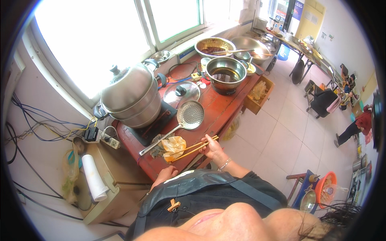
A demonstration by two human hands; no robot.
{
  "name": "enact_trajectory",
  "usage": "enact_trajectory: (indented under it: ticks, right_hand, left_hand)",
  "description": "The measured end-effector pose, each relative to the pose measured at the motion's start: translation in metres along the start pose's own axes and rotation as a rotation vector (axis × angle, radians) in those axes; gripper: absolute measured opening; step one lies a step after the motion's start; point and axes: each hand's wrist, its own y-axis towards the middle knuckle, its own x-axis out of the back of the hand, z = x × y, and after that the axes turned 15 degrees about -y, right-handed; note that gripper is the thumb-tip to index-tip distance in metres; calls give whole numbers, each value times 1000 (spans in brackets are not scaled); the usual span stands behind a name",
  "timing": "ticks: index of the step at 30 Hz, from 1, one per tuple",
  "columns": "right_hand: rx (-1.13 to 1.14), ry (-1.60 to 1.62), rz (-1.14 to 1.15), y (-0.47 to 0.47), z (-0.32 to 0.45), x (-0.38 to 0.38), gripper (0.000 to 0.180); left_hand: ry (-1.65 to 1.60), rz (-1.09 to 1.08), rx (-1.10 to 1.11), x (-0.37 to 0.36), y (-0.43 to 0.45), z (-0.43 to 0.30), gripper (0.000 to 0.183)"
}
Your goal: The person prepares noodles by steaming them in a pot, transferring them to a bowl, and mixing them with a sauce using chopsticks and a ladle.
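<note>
A pair of wooden chopsticks (193, 147) is held in my right hand (213, 150), over the front edge of the red wooden table (211, 116). Their tips point left, at a crumpled, orange-stained paper or cloth (176, 146) on a grey rag (156, 147). My left hand (166, 174) is low at the table's near edge, its fingers partly hidden; whether it holds anything is unclear. Just beyond lies a perforated metal skimmer (191, 115), its handle reaching toward the near left. A glass lid (183, 94) with a black knob lies behind the skimmer.
A large lidded steamer pot (129, 96) stands on a dark cooktop (150, 128) by the window. Farther along are a steel pot of dark liquid (226, 73) and a stained basin (214, 48). An open drawer (259, 95) juts out. Another person (355, 125) stands far right.
</note>
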Motion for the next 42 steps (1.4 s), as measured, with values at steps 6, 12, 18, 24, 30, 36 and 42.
enact_trajectory:
  ticks: [6, 12, 18, 24, 30, 36, 42]
  right_hand:
    - [20, -66, 9, 1, -2, -1, 31]
    - [48, -126, 20, -3, -3, -5, 30]
    - [48, -163, 9, -3, -4, -3, 29]
    - [40, -156, 18, 1, -7, 0, 27]
    - [22, -174, 22, 5, -5, -1, 28]
    - [21, -175, 32, 3, -2, -5, 29]
    - [6, -139, 55, 0, -3, -10, 29]
  left_hand:
    - [-8, -18, -14, -1, -1, 2, 37]
    - [-28, -20, -9, -2, -5, 2, 37]
    - [-21, -23, -23, -5, -2, 9, 36]
    - [-21, -28, -57, -4, -7, 7, 36]
    - [-35, -17, -36, -1, -8, 6, 36]
    - [-22, -14, -41, -3, -3, 13, 37]
    - [-19, -16, -64, -6, 3, 24, 38]
